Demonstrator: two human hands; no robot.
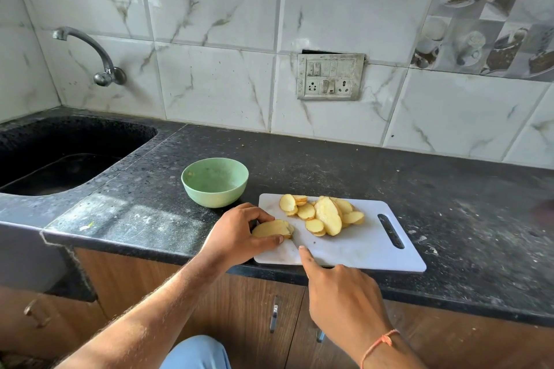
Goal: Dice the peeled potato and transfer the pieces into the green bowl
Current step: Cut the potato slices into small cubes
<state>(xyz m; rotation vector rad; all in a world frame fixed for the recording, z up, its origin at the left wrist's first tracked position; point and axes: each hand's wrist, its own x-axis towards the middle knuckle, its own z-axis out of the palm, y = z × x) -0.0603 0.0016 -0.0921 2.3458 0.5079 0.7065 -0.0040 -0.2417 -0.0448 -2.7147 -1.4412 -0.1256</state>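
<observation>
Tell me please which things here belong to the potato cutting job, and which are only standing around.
For the job:
- potato piece, held by the left hand
- potato slices piled on the cutting board
- green bowl, no pieces visible inside
- right hand, index finger extended; the knife is not clearly visible

Just there:
- sink
- tap
- switch panel
- cabinet handles

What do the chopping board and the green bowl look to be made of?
Chopping board: likely plastic, white and matte, thin with a moulded slot handle. Green bowl: probably plastic or melamine, pale green with a dull, even sheen; the look leaves it open.
</observation>
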